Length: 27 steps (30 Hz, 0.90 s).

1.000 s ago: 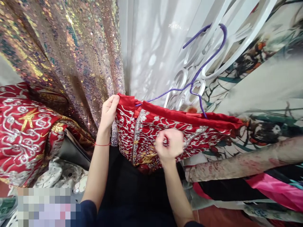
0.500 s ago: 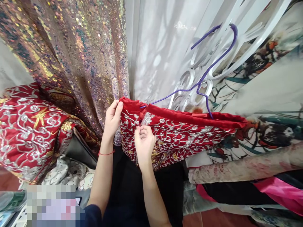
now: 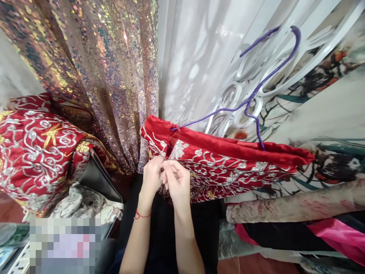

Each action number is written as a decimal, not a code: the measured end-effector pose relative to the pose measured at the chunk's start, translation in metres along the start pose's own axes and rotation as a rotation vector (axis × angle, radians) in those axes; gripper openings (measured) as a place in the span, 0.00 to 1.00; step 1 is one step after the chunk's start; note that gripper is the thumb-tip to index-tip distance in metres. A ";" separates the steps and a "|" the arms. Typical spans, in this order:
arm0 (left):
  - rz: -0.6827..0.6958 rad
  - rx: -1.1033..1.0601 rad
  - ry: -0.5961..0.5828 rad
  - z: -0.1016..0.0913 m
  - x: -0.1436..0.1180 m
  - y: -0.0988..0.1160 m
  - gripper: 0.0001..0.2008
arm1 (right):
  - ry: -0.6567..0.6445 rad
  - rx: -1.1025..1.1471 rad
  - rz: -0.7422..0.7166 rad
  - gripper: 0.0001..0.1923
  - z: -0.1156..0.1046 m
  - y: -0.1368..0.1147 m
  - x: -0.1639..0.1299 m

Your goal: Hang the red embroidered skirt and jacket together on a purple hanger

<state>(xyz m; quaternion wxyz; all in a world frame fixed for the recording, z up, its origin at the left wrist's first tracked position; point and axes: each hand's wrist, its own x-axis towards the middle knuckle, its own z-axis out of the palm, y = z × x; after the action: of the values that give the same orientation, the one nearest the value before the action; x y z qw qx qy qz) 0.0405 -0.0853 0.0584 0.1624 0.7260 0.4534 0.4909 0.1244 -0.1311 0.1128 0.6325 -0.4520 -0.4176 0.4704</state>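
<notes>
A red skirt (image 3: 228,167) with silver and gold embroidery and a plain red waistband hangs on a purple hanger (image 3: 252,97). The band has a split opening near its left end. Just below that opening, my left hand (image 3: 152,173) is closed on the cloth, a red string round its wrist. My right hand (image 3: 177,179) pinches at the same spot, its fingertips touching those of the left. Whatever small part lies between the fingertips is hidden.
A sequinned fabric (image 3: 114,76) hangs at the left, above a bundle of red embroidered cloth (image 3: 37,152) and a dark flat case (image 3: 99,179). White scrollwork (image 3: 230,99) stands behind the hanger. At the right lie a fabric roll (image 3: 285,205) and pink cloth (image 3: 339,232).
My left hand has let go of the waistband's left end and moved down and right to meet my right hand. The skirt and hanger appear shifted slightly right.
</notes>
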 end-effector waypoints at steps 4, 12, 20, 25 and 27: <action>-0.048 -0.081 -0.110 0.001 0.002 0.001 0.15 | 0.025 0.016 -0.005 0.20 0.004 -0.005 0.002; -0.072 -0.105 -0.098 0.013 -0.013 -0.004 0.10 | 0.159 -0.029 -0.151 0.15 0.025 -0.033 0.021; -0.069 -0.057 -0.066 0.012 -0.015 -0.002 0.10 | 0.217 -0.763 -0.444 0.17 0.016 -0.067 0.037; -0.054 -0.024 -0.028 0.013 -0.013 0.004 0.13 | 0.308 -1.137 -0.747 0.14 0.026 -0.101 0.074; -0.051 -0.024 -0.015 0.013 -0.012 0.006 0.15 | 0.295 -1.253 -0.599 0.12 0.034 -0.107 0.097</action>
<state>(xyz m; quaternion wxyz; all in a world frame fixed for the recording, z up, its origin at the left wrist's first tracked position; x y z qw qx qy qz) 0.0534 -0.0962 0.0498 0.1869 0.7160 0.4645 0.4865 0.1355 -0.0467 0.2343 0.4057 -0.6556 -0.6258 -0.1183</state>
